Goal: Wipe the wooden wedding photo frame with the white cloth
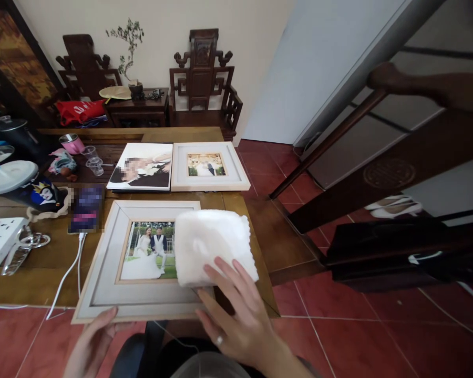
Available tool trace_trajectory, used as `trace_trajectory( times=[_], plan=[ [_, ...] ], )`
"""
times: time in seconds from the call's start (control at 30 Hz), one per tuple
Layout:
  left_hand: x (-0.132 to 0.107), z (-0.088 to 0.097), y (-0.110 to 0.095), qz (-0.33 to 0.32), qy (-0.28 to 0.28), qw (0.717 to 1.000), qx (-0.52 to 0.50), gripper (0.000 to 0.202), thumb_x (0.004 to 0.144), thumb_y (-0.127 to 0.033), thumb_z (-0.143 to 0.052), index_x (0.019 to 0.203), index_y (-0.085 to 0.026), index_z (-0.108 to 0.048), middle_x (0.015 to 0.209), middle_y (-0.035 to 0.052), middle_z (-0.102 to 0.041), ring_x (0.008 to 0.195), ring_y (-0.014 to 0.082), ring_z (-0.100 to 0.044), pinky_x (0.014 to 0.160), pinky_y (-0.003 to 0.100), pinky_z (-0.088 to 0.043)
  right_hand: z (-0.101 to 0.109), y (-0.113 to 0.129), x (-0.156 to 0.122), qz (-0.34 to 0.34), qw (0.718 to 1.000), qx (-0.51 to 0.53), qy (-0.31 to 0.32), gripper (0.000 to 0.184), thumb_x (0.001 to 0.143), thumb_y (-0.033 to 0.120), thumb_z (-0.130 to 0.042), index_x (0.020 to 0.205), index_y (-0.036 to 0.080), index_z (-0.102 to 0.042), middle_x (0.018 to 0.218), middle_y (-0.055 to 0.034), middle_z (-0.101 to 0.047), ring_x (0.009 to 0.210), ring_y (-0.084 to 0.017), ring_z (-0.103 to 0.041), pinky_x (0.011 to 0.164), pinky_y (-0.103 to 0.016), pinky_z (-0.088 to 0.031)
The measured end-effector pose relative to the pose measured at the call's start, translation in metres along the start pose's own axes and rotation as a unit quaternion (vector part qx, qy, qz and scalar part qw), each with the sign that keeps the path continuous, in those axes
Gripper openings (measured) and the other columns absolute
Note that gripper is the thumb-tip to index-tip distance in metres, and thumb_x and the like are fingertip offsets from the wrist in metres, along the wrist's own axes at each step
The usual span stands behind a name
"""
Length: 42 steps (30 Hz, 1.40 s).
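A light wooden picture frame [102,283] with a couple's wedding photo [152,249] lies over the near table edge. My left hand [96,336] grips its lower left border, thumb on top and fingers underneath. A white fluffy cloth [216,236] covers the right side of the frame and part of the photo. My right hand [240,315], wearing a ring, rests on the cloth's lower edge with fingers outstretched and apart. Its thumb and index finger lie off the cloth, near the frame's lower right corner, which is hidden.
Behind lie a photo panel [142,165] and another framed photo [207,165]. At left are a phone [86,207] on a white cable, a power strip [3,241], a lidded cup [35,189] and a pink mug [71,143]. A wooden chair [378,157] stands at right.
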<state>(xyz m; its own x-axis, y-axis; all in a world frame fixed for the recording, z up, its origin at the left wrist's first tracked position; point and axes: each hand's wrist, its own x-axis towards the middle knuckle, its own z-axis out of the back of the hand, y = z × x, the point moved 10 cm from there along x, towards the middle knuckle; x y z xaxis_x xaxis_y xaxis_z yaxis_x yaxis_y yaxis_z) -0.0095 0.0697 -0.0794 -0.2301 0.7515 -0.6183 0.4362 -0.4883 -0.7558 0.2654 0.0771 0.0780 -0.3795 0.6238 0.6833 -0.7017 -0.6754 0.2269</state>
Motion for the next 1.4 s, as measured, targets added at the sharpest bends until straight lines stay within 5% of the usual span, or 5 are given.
trace_trajectory(
  times=[0.27, 0.57, 0.77, 0.97, 1.4],
  plan=[
    [-0.007, -0.009, 0.016, 0.017, 0.012, 1.000, 0.003, 0.047, 0.053, -0.026, -0.088, 0.097, -0.016, -0.073, 0.083, 0.0080, -0.077, 0.086, 0.0366, -0.072, 0.071, 0.043, -0.063, -0.032, -0.046, 0.014, -0.108, 0.994, -0.025, -0.013, 0.015, 0.076, 0.007, -0.061, 0.070, 0.020, -0.064, 0.097, -0.0095, -0.059, 0.099, -0.027, -0.057, 0.104, -0.064, -0.038],
    [-0.018, -0.038, 0.041, 0.034, 0.022, 0.999, 0.009, 0.068, 0.054, -0.022, -0.086, 0.118, -0.017, -0.064, 0.088, 0.0053, -0.076, 0.085, 0.0322, -0.072, 0.072, 0.041, -0.062, 0.089, -0.106, 0.019, -0.115, 0.954, 0.033, -0.274, 0.011, 0.075, 0.014, -0.069, 0.073, 0.021, -0.061, 0.125, -0.0099, -0.059, 0.124, -0.037, -0.050, 0.099, -0.064, -0.041],
    [-0.028, -0.058, 0.051, 0.062, 0.020, 0.998, 0.003, 0.044, 0.062, -0.030, -0.083, 0.101, -0.017, -0.069, 0.091, 0.0060, -0.075, 0.080, 0.0286, -0.073, 0.077, 0.042, -0.062, 0.110, -0.142, 0.004, -0.204, 0.945, 0.021, -0.254, 0.013, 0.075, 0.019, -0.072, 0.067, 0.022, -0.062, 0.075, -0.0002, -0.060, 0.068, -0.021, -0.062, 0.068, -0.042, -0.055],
    [-0.027, -0.067, 0.052, 0.093, 0.070, 0.993, -0.005, 0.031, 0.059, -0.033, -0.086, 0.077, -0.012, -0.073, 0.077, 0.0107, -0.075, 0.076, 0.0295, -0.072, 0.073, 0.041, -0.061, 0.112, -0.137, 0.008, -0.170, 0.964, -0.092, -0.181, 0.020, 0.075, 0.023, -0.074, 0.090, 0.023, -0.060, 0.101, -0.0103, -0.064, 0.094, -0.031, -0.063, 0.074, -0.044, -0.053],
    [-0.035, -0.096, 0.051, 0.072, 0.075, 0.995, -0.009, 0.050, 0.066, -0.029, -0.081, 0.112, -0.017, -0.065, 0.096, 0.0074, -0.075, 0.090, 0.0307, -0.072, 0.078, 0.042, -0.062, 0.025, -0.115, -0.008, -0.098, 0.991, -0.028, 0.091, 0.041, 0.070, -0.004, -0.040, 0.099, 0.023, -0.050, 0.117, -0.0127, -0.062, 0.104, -0.025, -0.063, 0.086, -0.039, -0.055]
  ],
)
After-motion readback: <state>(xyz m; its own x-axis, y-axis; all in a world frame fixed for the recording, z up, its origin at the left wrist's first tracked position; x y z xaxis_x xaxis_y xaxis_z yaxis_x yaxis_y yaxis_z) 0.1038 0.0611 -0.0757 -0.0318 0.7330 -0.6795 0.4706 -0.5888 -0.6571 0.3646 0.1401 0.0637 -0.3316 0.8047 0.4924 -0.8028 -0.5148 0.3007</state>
